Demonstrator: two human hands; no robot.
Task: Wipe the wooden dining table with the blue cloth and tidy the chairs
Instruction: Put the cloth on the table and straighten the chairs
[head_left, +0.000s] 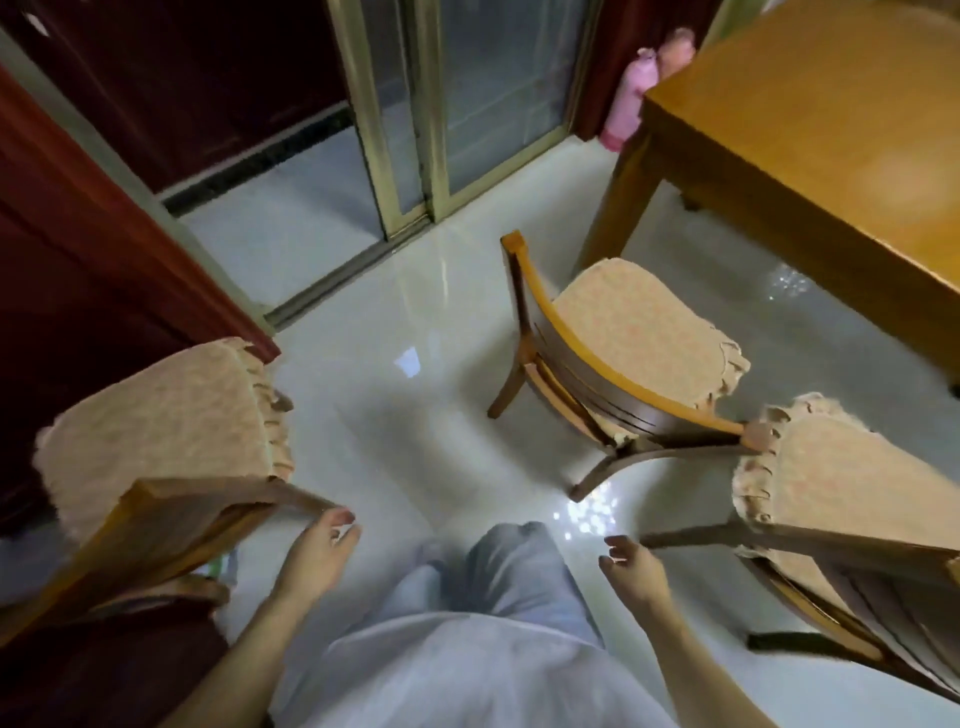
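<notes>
One glossy pale floor (415, 441) spans your whole view. The wooden dining table (810, 119) occupies the far right, its top bare in the visible part, with one corner leg standing on the floor near the centre.

Three chairs with beige frilled seat cushions stand away from the table:
- The left chair (156, 415) is at the near left, just beside a dark red panel (78, 260).
- The middle chair (623, 322) is in the centre, near the table's corner leg but apart from it. Its curved backrest faces you.
- The right chair (841, 493) is at the near right. The end of the middle chair's backrest appears to touch its cushion.

A sliding glass door (467, 104) closes off the far centre. Your pale trousers (493, 597) fill the near centre between your two forearms.

Your left hand (322, 540) is at the end of the left chair's wooden rail. Its fingers are loosely spread and its fingertips are at the rail's tip. It grips nothing.

Your right hand (634, 566) is at the end of the right chair's rail. Its fingers are relaxed and slightly bent. It holds nothing. You cannot tell whether it actually contacts the rail.

Two pink bottles (626, 104) stand on the floor at the far side, just beyond the table's corner.
</notes>
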